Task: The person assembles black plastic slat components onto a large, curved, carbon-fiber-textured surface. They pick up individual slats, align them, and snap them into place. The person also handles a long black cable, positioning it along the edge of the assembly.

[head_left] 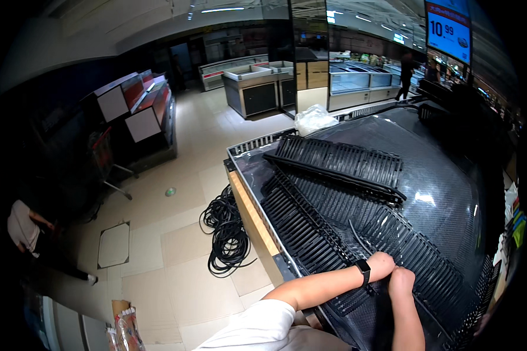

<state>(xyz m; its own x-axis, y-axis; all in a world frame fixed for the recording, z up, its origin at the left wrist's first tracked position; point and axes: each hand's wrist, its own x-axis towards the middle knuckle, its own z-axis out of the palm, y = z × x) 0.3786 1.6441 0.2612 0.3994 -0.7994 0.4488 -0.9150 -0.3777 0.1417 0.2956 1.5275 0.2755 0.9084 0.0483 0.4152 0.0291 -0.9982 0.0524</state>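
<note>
My left hand (383,265), with a black band on its wrist, and my right hand (401,281) are closed close together above a black display counter. A thin black strip (358,235) runs into my left fist, and a dark length comes out below my right hand; the part between is hidden by my fingers. Under and around my hands lie black slatted plastic racks (416,251). Another slatted rack (339,161) lies farther back, with a long black bar along its near edge. A third rack (301,222) lies slanted at the left.
Black mesh-patterned sheeting (445,169) covers the counter, edged by a slotted rim (257,142). A clear plastic bag (315,119) sits at the far edge. Coiled black cable (225,234) lies on the floor beside it. A shopping cart (104,158) and a person (26,228) are at left.
</note>
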